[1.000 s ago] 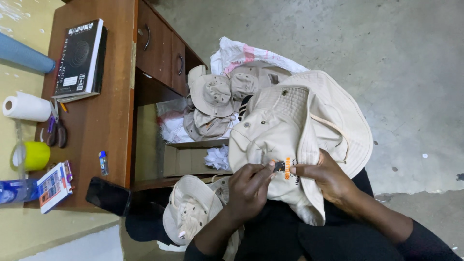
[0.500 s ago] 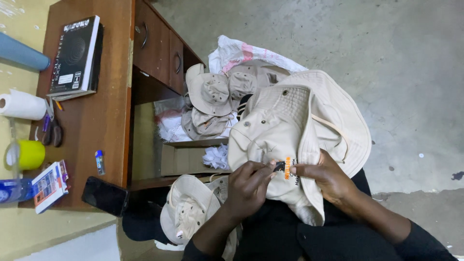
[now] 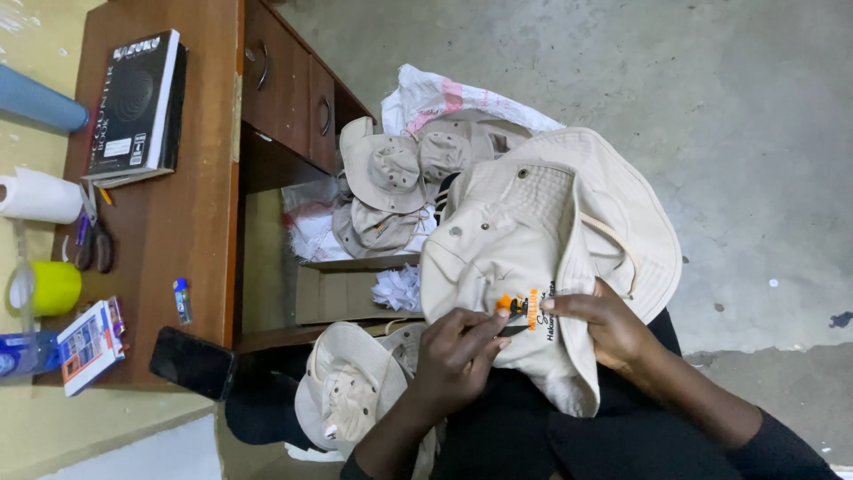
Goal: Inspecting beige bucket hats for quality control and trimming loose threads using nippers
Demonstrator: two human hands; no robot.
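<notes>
Beside the wooden desk (image 3: 191,204), on grey concrete floor (image 3: 737,133), both hands hold a hat (image 3: 524,222).

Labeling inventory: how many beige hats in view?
About 5: one hat held by the left hand and right hand, three in the pile behind, one by the knee; more may be hidden.

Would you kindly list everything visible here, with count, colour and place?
hat: one, beige, on the lap, under both hands
other hats: several, beige, piled beside the desk and by the knee
desk: one, brown wood, left
book: one, black, on desk
paper roll: one, white, on desk
cup: one, yellow, on desk
scissors: one pair, on desk
phone: one, black, desk edge
left hand: pinching a small dark tool at the hat's orange patch
right hand: fingers pressing the hat
</notes>
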